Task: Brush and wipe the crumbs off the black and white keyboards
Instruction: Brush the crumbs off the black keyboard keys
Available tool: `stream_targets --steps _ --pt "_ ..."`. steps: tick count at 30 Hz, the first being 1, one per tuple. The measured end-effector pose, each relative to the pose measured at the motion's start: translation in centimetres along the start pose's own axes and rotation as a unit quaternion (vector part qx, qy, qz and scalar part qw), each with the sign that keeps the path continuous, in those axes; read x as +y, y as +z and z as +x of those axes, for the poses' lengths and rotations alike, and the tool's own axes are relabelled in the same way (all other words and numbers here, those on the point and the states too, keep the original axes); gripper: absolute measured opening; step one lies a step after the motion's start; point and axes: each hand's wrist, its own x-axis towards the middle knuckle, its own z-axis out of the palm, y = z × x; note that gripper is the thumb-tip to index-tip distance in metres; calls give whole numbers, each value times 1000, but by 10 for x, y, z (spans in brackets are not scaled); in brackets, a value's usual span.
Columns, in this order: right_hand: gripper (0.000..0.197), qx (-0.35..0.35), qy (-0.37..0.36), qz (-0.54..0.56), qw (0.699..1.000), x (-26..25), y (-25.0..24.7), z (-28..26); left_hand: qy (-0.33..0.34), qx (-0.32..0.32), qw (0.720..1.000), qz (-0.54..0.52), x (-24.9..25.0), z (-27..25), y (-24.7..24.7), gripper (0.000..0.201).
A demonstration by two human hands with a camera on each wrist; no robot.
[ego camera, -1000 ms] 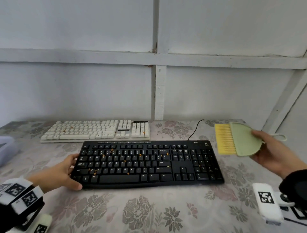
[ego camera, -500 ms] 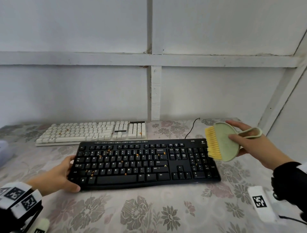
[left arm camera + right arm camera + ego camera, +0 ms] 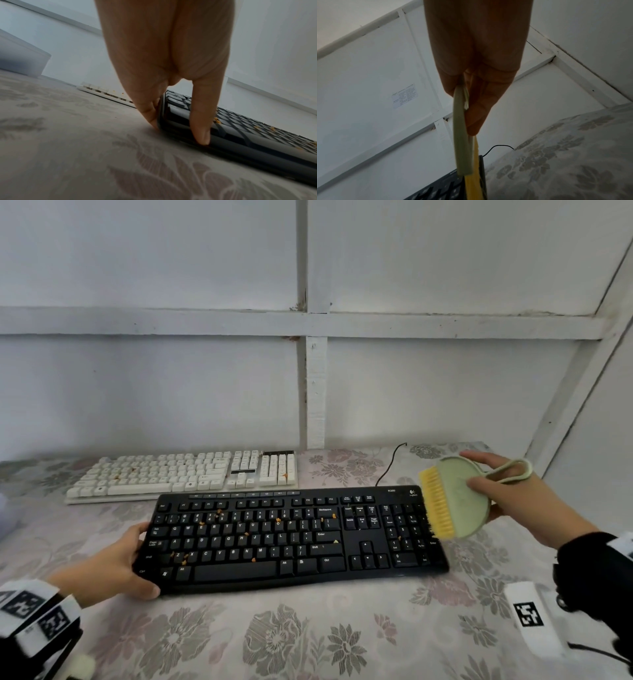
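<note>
the left hand [image 3: 113,563] grips the left end of the black keyboard [image 3: 291,539], thumb on its front corner, fingers against its side edge. the right hand [image 3: 513,501] pinches a green hand brush [image 3: 462,498], its yellow bristles [image 3: 436,501] over the keyboard's right end. orange crumbs [image 3: 253,559] dot the black keys. the white keyboard [image 3: 185,474], also crumbed, lies just behind on the floral tablecloth [image 3: 308,638].

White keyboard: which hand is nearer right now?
Left. The left hand grips the black keyboard's left end, just in front of the white keyboard. The right hand holds the brush off past the black keyboard's right end.
</note>
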Motion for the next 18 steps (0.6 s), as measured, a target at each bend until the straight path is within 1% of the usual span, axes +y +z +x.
stream_targets --steps 3,7,8,12,15,18 --pt "37 -15 14 -36 999 6 1 -11 -2 3 1000 6 1 0 2 136" --pt "32 -66 36 -65 995 6 -2 -33 -5 11 1000 2 4 -1 5 130" --pt "32 -62 31 -59 996 4 -4 -34 -4 12 1000 1 4 -1 5 130" --pt "36 13 6 -4 1000 -7 -5 -20 -7 15 1000 0 4 -2 4 130" --pt "39 10 3 -10 1000 -6 6 -14 -7 16 1000 6 3 -1 4 130" --pt "35 -4 20 -46 999 1 10 -24 -7 16 1000 7 1 0 3 128"
